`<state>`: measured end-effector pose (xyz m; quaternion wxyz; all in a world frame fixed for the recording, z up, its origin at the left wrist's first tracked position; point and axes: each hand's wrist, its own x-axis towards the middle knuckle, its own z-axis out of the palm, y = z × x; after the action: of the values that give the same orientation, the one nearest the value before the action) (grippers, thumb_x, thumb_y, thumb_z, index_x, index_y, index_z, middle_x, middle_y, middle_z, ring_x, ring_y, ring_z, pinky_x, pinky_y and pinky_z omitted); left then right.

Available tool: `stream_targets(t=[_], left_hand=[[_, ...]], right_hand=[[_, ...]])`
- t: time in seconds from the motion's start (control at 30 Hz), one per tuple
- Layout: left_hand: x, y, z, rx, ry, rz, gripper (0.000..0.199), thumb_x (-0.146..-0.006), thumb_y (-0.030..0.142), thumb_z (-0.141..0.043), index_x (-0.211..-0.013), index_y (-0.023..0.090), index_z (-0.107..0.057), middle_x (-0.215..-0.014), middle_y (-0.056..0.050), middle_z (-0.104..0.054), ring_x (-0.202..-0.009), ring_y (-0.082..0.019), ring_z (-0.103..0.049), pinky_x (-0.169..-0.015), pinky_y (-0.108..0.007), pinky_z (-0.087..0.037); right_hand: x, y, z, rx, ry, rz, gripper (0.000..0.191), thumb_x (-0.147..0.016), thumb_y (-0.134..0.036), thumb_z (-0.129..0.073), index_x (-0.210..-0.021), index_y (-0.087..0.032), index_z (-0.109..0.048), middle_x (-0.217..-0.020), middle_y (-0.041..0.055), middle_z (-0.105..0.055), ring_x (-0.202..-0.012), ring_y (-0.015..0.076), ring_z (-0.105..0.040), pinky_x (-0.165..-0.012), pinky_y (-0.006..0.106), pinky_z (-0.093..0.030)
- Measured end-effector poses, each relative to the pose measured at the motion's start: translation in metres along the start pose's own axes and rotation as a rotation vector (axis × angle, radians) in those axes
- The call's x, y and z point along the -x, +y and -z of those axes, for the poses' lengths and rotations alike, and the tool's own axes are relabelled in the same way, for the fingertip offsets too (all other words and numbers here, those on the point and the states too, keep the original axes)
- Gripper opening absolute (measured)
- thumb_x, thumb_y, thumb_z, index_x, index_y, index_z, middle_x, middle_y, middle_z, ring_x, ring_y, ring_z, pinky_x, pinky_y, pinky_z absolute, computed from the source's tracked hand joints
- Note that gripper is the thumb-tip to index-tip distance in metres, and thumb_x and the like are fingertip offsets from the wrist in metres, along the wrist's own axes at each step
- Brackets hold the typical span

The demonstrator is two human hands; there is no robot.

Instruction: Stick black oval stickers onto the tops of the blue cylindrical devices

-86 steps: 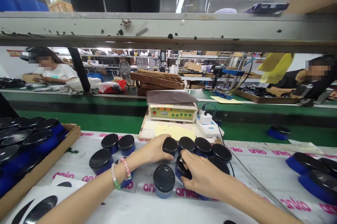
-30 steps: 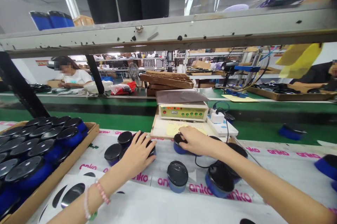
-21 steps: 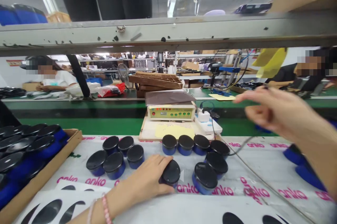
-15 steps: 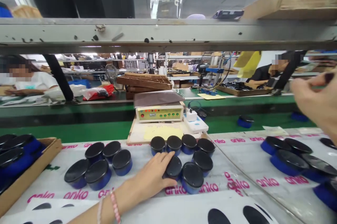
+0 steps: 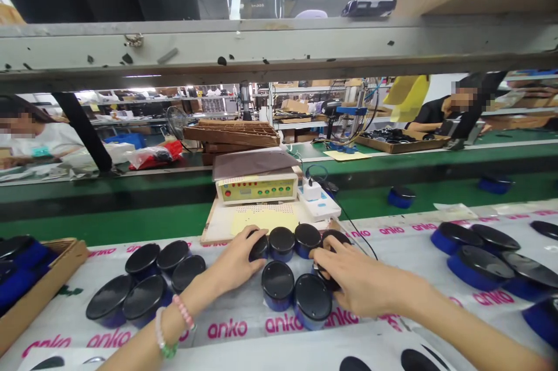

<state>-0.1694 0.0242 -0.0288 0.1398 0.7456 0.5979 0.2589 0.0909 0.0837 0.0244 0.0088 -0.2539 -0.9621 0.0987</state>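
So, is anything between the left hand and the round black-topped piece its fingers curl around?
Nothing visible: the left hand has its fingers against that black-topped piece; the next piece is on its far side.

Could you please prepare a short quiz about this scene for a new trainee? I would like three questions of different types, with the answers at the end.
1. Multiple choice: on which wrist are the beaded bracelets?
A) the right
B) the left
C) both

2. True or false: the left hand is touching a round black-topped part.

3. Fill in: the pink word printed again and again on the bench covering is "____".

Key:
1. B
2. True
3. anko
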Motion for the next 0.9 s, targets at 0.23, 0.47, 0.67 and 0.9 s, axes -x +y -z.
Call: stream_targets(t=[0.23,0.47,0.67,0.9], left_hand=[[0.019,0.017,0.017,0.027,-0.122,-0.062,0.078,-0.072,0.013,-0.059,-0.142,0.027,-0.028,-0.142,-0.009,-0.034,-0.131,-0.027,-0.035,-0.108,-0.044,-0.032],[0.024,0.049,0.004,-0.219,-0.167,-0.117,0.079,-0.063,0.038,-0.078,-0.133,0.022,-0.045,-0.132,-0.013,-0.046,-0.126,-0.039,-0.032,-0.105,-0.062,-0.025],[0.029,0.053,-0.007,-0.153,-0.125,-0.171,0.075,-0.065,0.048,-0.078,-0.129,0.023,-0.047,-0.122,-0.009,-0.056,-0.122,-0.034,-0.04,-0.106,-0.06,-0.02],[0.029,0.038,-0.006,0.222,0.108,0.135,0.059,-0.085,0.055,-0.052,-0.135,0.027,-0.04,-0.149,-0.01,-0.023,-0.139,-0.031,-0.013,-0.111,-0.054,-0.014]], right_hand=[[0.025,0.011,0.0,-0.077,-0.127,-0.038,0.03,-0.064,0.0,-0.048,-0.083,-0.023,-0.042,-0.091,0.0036,-0.055,-0.102,0.0266,-0.048,-0.068,0.032,-0.044],[0.023,-0.017,-0.007,-0.075,-0.066,-0.035,0.022,-0.069,-0.014,-0.056,-0.087,-0.021,-0.046,-0.094,0.005,-0.055,-0.095,0.0269,-0.051,-0.083,0.044,-0.041],[0.006,-0.035,-0.016,-0.073,0.067,-0.048,0.015,-0.075,-0.015,-0.058,-0.079,-0.019,-0.044,-0.088,0.0041,-0.056,-0.084,0.0227,-0.051,-0.076,0.038,-0.042],[0.009,-0.012,0.002,-0.117,0.156,-0.137,0.021,-0.083,-0.04,-0.059,-0.082,-0.021,-0.05,-0.079,-0.0011,-0.058,-0.071,0.0162,-0.055,-0.062,0.026,-0.042]])
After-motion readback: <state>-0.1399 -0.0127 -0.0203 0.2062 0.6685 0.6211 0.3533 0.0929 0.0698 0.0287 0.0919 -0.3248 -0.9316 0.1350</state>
